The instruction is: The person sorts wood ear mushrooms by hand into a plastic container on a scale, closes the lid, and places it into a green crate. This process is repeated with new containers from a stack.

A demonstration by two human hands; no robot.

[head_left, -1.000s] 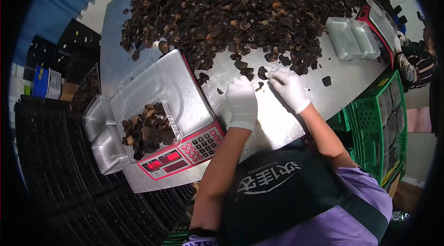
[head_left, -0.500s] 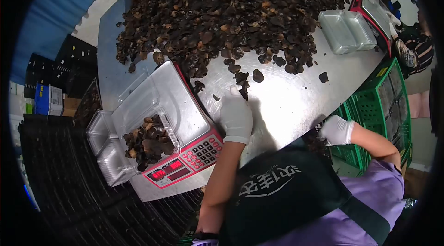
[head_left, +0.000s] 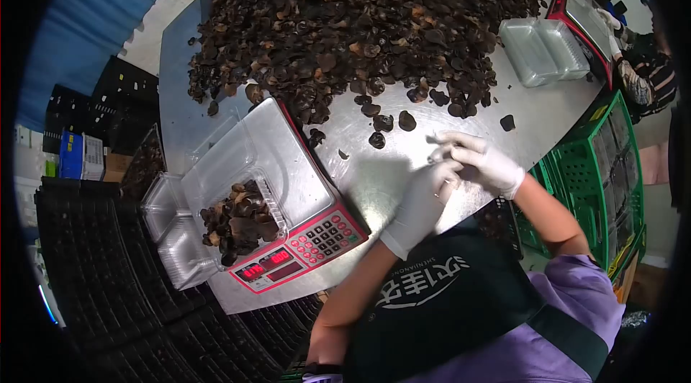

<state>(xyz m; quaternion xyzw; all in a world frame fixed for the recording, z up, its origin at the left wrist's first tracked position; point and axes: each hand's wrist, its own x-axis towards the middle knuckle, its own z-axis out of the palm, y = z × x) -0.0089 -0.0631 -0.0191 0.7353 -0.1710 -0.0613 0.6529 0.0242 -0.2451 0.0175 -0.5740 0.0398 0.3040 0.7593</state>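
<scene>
My left hand point(head_left: 421, 206), in a white glove, is raised over the metal table near its front edge. Its fingers are bent together against my right hand, and what they hold, if anything, is hidden. My right hand point(head_left: 484, 163), also gloved, meets it from the right with its fingers stretched out and slightly apart. Beyond them lie a few loose dark pieces point(head_left: 407, 121) that look like wood ear mushrooms. To the left, a red-framed digital scale point(head_left: 317, 242) bears an open clear plastic box point(head_left: 237, 145) with a heap of mushrooms point(head_left: 241, 223) in it.
A large mushroom pile point(head_left: 338, 30) covers the table's far side. Nested clear boxes point(head_left: 543, 52) stand beside a second scale point(head_left: 586, 23) at the right, near another person's gloved hand point(head_left: 610, 21). Green crates point(head_left: 615, 167) stand at the right; black crates point(head_left: 101, 246) at the left.
My left hand has drawn back and right from the loose mushrooms, leaving a dark piece on the table. My right hand has risen from beside the crate to meet it.
</scene>
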